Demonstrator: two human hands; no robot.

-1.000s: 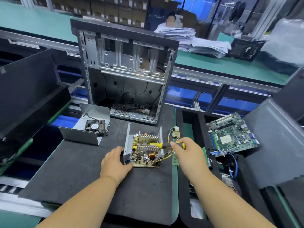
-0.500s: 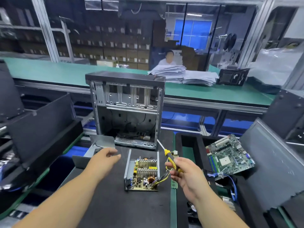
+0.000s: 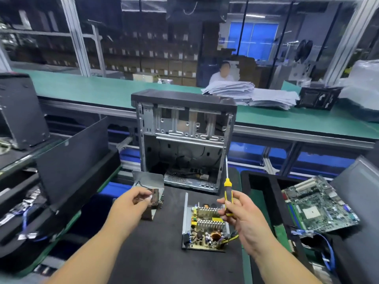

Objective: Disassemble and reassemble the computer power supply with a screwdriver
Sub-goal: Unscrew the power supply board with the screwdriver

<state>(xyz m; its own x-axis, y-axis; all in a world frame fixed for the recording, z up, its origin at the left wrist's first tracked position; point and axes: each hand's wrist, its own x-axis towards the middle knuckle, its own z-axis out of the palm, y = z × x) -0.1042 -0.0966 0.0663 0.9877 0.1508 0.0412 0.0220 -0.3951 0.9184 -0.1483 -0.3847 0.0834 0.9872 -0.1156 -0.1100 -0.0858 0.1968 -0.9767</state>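
Reference landmark: the opened power supply base (image 3: pixel 205 228), a metal tray carrying the exposed circuit board with two finned heat sinks, a copper coil and yellow wires. It lies flat on the black mat (image 3: pixel 164 259) in the lower centre of the head view.

Far left of the base: a black side panel (image 3: pixel 73 160) leans tilted against stacked black equipment.

Left of the base: the left hand (image 3: pixel 129 210) is raised above the mat, fingers curled, thumb and fingertips close together. Motion blur prevents telling whether it holds anything. Just behind it, the power supply cover (image 3: pixel 148 181), a bent grey metal shell with a fan inside, stands on the mat; contact between hand and cover cannot be determined.

Behind the base: the empty computer case (image 3: pixel 184 144) stands upright with its open side facing the viewer, drive bays above and loose cables at the bottom.

Just right of and above the base: the right hand (image 3: pixel 240 216) grips the yellow-and-black handle of the screwdriver (image 3: pixel 227 191). The shaft points straight up, tip clear of the board and overlapping the case's right edge in this view. The two hands are well apart, one on either side of the base.

Right of the base: a green motherboard (image 3: pixel 320 206) rests tilted on black foam, with blue cables (image 3: pixel 326 249) below it.
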